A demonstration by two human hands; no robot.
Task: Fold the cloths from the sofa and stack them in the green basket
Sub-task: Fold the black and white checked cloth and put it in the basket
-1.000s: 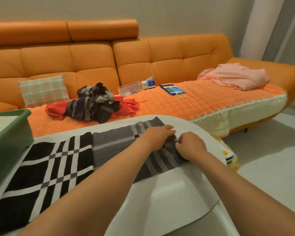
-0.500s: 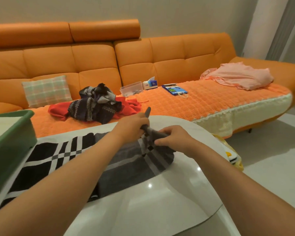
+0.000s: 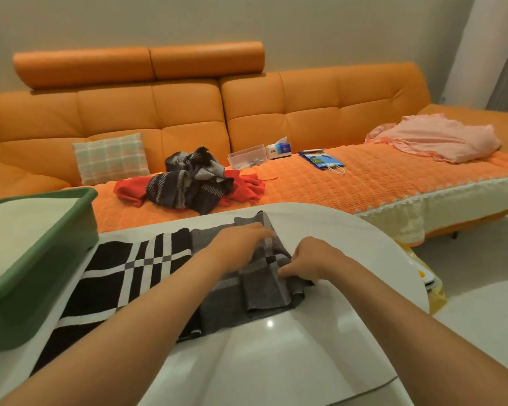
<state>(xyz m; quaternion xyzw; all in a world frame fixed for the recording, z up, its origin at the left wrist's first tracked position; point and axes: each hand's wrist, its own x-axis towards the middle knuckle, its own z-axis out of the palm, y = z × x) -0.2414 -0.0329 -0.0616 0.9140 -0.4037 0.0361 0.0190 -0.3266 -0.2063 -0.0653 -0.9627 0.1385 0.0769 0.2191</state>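
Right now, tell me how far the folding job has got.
Done: nothing certain; what the green basket holds is unclear. In hand: the checked cloth lies on the white table, left hand pressing it flat, right hand pinching a folded end. Left: the dark striped cloths, red cloth and pink cloth lie unfolded on the sofa.

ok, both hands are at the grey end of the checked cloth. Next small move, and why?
Probably draw the grey end leftward over the black-and-white part. The right hand pinches a narrow fold at the grey end of the checked cloth, the left hand lies flat on it, and the rest lies spread on the white table beside the green basket.
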